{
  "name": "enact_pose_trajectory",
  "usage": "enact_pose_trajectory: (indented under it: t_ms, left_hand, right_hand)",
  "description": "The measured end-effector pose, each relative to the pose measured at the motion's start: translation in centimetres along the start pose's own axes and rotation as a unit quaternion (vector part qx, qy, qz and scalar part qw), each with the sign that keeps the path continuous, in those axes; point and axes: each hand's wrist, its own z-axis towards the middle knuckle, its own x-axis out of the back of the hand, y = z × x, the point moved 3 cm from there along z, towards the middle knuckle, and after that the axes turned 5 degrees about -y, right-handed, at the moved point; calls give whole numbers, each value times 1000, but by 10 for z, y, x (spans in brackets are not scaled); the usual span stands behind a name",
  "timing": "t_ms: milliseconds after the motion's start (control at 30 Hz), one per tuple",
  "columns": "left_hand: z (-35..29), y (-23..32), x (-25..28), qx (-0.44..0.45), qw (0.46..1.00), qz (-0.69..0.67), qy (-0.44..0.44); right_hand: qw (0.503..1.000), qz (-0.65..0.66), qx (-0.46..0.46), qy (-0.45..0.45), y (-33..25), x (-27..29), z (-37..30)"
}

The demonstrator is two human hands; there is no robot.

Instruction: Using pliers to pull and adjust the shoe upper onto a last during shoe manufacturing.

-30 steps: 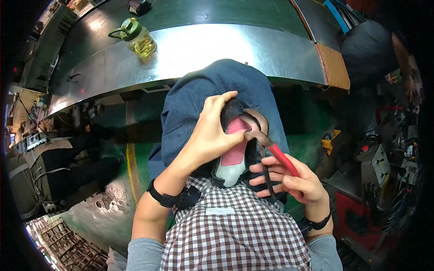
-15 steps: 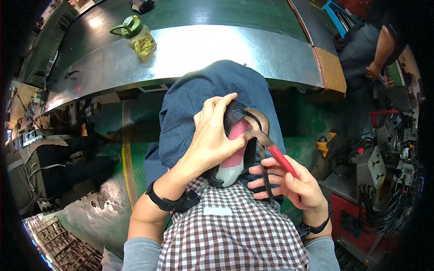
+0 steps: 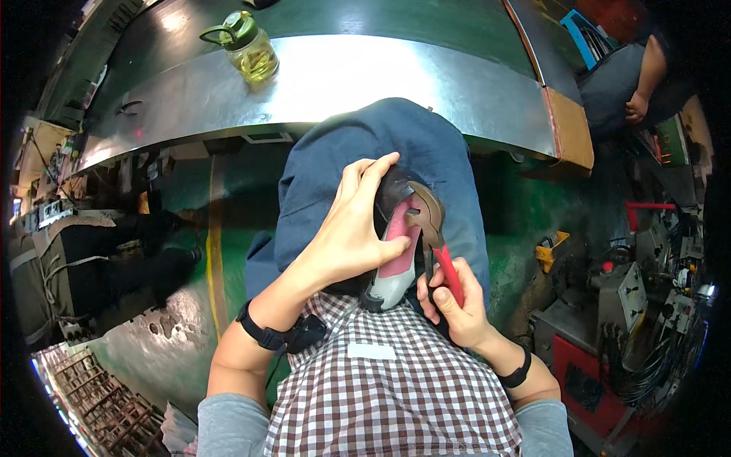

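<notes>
On my lap lies a shoe (image 3: 397, 255) with a black upper, its underside turned up to show a pink insole board and a pale grey heel end. My left hand (image 3: 344, 227) is wrapped round its left side, thumb pressed on the pink board, fingers at the black toe end. Closed round the red handle of a pair of lasting pincers (image 3: 432, 217) is my right hand (image 3: 457, 303). The curved metal jaws of the pincers rest at the edge of the shoe's toe end; what they grip there is too small to tell.
Beyond my knees runs a metal-edged bench (image 3: 335, 76) with a green-lidded drink bottle (image 3: 255, 57) on it. At the right stand machines (image 3: 620, 293) with cables, and a yellow bin (image 3: 552, 251). Another person's hand (image 3: 636, 107) shows at the far right.
My right fingers have closed from a loose spread, bringing the pincers' handles together. The pincers have turned more upright, and the right hand has moved left and slightly forward.
</notes>
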Motion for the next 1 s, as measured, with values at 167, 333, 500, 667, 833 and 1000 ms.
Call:
enact_pose_trajectory:
  t_ms: [167, 333, 500, 667, 833, 1000]
  left_hand:
    - [1, -1, -3, 3, 1000, -1, -3]
    - [-2, -1, -3, 6, 1000, 9, 24]
    - [-7, 0, -5, -4, 999, 19, 43]
    - [-35, 8, -1, -10, 998, -15, 55]
    - [-74, 23, -7, -193, 977, 20, 91]
    - [-89, 28, -15, -230, 961, 46, 145]
  right_hand:
    - [988, -124, 82, 32, 32, 5, 4]
    - [975, -174, 129, 56, 55, 10, 8]
    - [962, -222, 149, 60, 61, 14, 4]
    - [991, -82, -47, -95, 16, 28, -5]
    - [921, -311, 176, -155, 4, 28, -27]
    - [919, -292, 208, -164, 18, 28, -36]
